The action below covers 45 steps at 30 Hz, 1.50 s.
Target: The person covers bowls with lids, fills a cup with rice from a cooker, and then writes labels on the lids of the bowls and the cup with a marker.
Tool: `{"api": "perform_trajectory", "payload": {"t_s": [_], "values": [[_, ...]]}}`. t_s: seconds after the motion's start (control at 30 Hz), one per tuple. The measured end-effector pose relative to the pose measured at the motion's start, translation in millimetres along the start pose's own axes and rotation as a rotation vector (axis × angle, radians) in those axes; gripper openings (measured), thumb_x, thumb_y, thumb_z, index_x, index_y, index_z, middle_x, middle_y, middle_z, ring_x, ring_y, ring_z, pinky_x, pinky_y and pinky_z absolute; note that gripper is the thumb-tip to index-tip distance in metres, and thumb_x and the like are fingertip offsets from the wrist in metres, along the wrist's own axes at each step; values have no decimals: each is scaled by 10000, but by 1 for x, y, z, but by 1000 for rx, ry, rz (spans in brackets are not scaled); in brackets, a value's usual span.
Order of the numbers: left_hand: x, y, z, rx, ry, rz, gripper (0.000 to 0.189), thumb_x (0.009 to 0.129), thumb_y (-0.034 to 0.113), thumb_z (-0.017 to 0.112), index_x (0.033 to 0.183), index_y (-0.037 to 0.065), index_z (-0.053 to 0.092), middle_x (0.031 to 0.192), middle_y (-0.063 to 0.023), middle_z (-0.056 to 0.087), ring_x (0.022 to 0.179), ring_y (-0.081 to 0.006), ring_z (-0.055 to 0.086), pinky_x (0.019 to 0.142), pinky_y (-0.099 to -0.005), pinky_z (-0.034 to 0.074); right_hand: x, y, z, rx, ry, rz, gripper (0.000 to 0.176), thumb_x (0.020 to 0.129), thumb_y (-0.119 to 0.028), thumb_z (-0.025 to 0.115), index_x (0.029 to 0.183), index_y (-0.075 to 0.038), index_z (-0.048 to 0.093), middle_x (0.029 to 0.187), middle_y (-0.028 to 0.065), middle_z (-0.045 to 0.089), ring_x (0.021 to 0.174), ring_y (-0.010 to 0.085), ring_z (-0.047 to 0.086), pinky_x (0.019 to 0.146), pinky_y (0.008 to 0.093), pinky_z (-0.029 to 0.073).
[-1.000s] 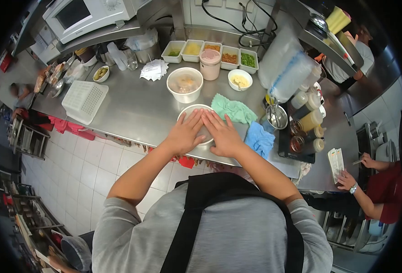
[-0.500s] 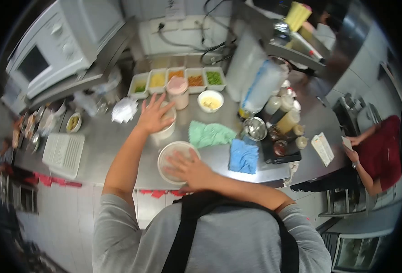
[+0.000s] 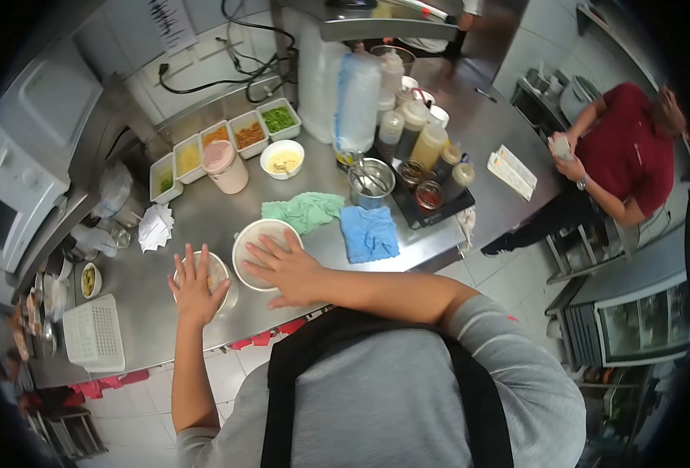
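On the steel counter stand two round white tubs side by side. My left hand (image 3: 195,295) lies flat with fingers spread on top of the left tub (image 3: 222,274), which is partly hidden under it. My right hand (image 3: 289,267) is spread open over the pale, lid-like top of the right tub (image 3: 261,229). Just behind the right tub lies a crumpled green cloth (image 3: 304,211), with a folded blue cloth (image 3: 369,235) beside it. A tall container with a pink top (image 3: 226,167) stands farther back.
Several small trays of chopped food (image 3: 250,132) line the back, near a white bowl (image 3: 282,159). To the right are a metal pot (image 3: 371,184) and sauce bottles (image 3: 429,143) in a black tray. A white basket (image 3: 95,334) sits left. A person in red (image 3: 634,148) stands at right.
My left hand and the tub beneath it have come nearer to me, next to the right tub. My right hand stays on its tub. The camera view has turned.
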<state>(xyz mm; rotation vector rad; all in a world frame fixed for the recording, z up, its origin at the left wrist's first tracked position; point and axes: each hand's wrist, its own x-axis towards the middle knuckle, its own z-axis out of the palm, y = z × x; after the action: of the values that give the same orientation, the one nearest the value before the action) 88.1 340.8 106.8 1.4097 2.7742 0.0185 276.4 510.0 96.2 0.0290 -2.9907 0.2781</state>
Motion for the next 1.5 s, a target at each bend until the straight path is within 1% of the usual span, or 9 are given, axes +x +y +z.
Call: {"api": "perform_trajectory", "payload": {"t_s": [0.27,0.37,0.4,0.53,0.6,0.83,1.0,1.27,1.5], "values": [[-1,-5,10,-28,507,64,748,831,560,510,1468,232,296,1565,-83,128,1440,-338,54,1090,-609,58,-14,-12,-38,157,328,-105,833,770,-532,647,1436,-149,326,1528,166,181,1413,378,141,1074,619,147],[-12,-11,11,-70,732,94,691,859,580,460,1421,183,398,1543,-123,185,1427,-370,85,1096,-586,81,-64,-13,-74,343,417,-286,736,776,-422,690,1396,-158,393,1502,150,250,1405,358,182,1072,571,211],[-15,-9,10,-84,813,107,684,868,591,440,1406,169,418,1532,-134,200,1420,-378,97,1097,-581,89,-83,-10,-86,372,561,-306,523,741,-248,718,1213,-102,546,1368,147,420,1304,350,357,1002,518,343],[-28,13,-4,-127,1033,89,688,902,621,366,1353,114,481,1498,-167,236,1396,-400,134,1100,-564,124,-177,34,-109,241,820,-22,249,717,-46,665,961,-95,681,1066,106,597,977,292,583,823,390,482],[-37,36,-14,-135,1070,80,686,919,616,342,1339,95,493,1490,-177,236,1391,-403,144,1102,-554,140,-232,72,-111,84,883,259,326,637,54,648,934,-76,681,932,83,610,882,264,601,740,350,500],[-45,174,-28,-311,1059,248,613,955,512,378,1294,16,499,1472,-220,199,1398,-393,157,1101,-520,208,-432,241,-103,102,846,1028,208,739,27,705,933,-36,663,842,88,607,768,161,621,632,251,514],[-61,305,3,-404,872,288,522,936,439,471,1251,28,532,1456,-215,212,1387,-421,178,1097,-530,216,-522,408,-100,182,433,1023,982,610,-389,833,1397,-52,352,1342,225,412,1272,352,390,1047,432,338],[-85,458,16,-540,692,109,510,920,442,485,1242,52,555,1447,-202,231,1388,-433,166,1095,-547,207,-584,579,-70,117,248,1204,1071,603,-550,778,1446,-114,281,1417,190,346,1343,326,296,1068,510,263],[-92,494,5,-525,705,-7,475,915,395,508,1230,43,555,1441,-204,235,1381,-420,195,1081,-544,239,-535,497,-64,-38,225,1095,994,599,-535,775,1401,-133,345,1353,175,391,1252,351,368,1003,522,297]]}}
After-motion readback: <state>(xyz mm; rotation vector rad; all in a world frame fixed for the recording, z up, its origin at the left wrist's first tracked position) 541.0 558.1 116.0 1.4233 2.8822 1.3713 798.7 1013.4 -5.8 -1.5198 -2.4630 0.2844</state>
